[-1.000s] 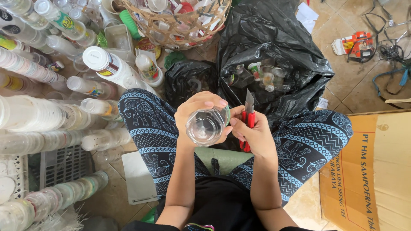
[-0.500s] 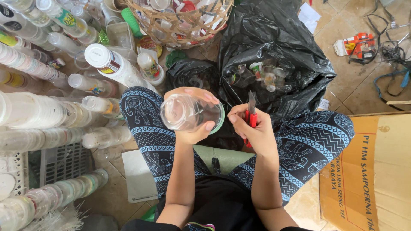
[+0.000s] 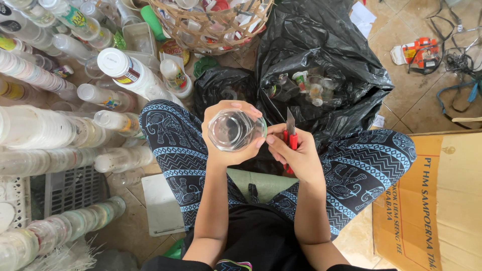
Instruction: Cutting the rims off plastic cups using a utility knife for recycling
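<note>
One clear plastic cup (image 3: pixel 235 130), one red cutter (image 3: pixel 290 136)

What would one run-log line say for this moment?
left hand: holds clear plastic cup | right hand: grips red utility knife | black bag: open ahead

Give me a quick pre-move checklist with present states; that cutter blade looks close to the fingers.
1. Left hand grips the clear cup: ok.
2. Right hand holds the red cutter firmly: ok.
3. Blade points away from the body: ok.
4. Left fingertips clear of the blade: not ok, they are close beside it.
5. Black bag open ahead: ok.
6. Blade sharpness: cannot tell.
</note>
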